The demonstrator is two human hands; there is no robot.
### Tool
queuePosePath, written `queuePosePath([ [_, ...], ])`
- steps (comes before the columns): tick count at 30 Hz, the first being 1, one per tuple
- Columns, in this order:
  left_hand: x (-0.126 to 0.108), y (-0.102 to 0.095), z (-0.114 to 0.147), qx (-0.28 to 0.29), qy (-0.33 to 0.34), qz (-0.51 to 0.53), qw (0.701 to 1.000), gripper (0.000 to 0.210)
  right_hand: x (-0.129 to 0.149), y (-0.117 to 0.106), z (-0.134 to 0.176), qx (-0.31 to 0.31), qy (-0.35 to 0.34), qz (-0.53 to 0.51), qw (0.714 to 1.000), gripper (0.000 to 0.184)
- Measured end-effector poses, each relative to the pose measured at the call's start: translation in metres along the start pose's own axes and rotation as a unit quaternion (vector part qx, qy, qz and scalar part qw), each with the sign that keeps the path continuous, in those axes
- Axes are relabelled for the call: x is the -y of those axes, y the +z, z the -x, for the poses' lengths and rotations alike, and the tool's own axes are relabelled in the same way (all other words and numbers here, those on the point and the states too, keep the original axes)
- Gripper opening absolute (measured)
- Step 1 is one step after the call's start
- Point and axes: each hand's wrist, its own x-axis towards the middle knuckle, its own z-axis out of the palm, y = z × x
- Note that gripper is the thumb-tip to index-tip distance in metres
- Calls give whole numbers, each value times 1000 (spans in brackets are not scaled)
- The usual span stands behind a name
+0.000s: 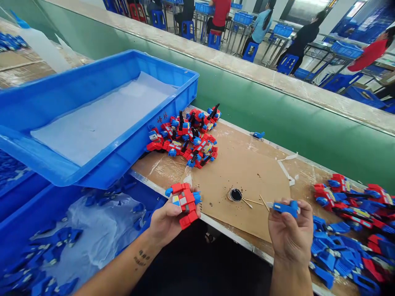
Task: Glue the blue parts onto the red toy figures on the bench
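My left hand (165,220) is closed around a red and blue toy robot torso (185,201) with yellow and silver chest details. Held between the thumb and fingers of my right hand (291,234) is a blue plastic toy part (286,209), apart from the torso. Between the two hands, a small cup of black liquid (236,195) stands on a brown cardboard sheet (247,164), with cotton swabs (247,203) beside it. Beyond my left hand lies a pile of red and blue toy torsos (188,137), some with black parts sticking up.
A large blue tray (166,105) lined with white sheet stands at the left. Below it, a blue bin (154,201) holds loose blue parts. More blue parts (339,255) and red-blue torsos (354,201) lie at right. A green barrier (277,111) runs behind; people sit beyond it.
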Motion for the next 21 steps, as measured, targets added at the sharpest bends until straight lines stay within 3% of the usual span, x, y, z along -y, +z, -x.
queuePosePath([
  [2,-2,-4,5,10,-6,-5,1000,49,8,8,0,70,-20,106,992,40],
  [4,-3,-10,10,19,-4,-17,1000,50,19,16,-1,175,-61,241,953,38],
  [7,-2,-16,14,39,14,-48,998,63,34,28,-10,332,-148,411,836,37],
  [9,-2,-19,13,51,21,-54,997,73,38,36,-20,398,-190,475,762,35],
  [11,-2,-20,11,51,25,-50,997,79,38,44,-29,443,-208,506,710,33],
  [13,-4,-19,9,44,27,-49,997,87,36,50,-36,482,-213,517,675,33],
  [15,-6,-17,10,41,25,-54,997,90,33,52,-40,499,-206,512,669,32],
  [19,-5,-14,14,63,-11,-53,997,62,27,49,-49,446,-173,500,722,27],
  [21,-2,-16,14,63,-32,-39,997,48,23,46,-53,431,-154,503,733,25],
])
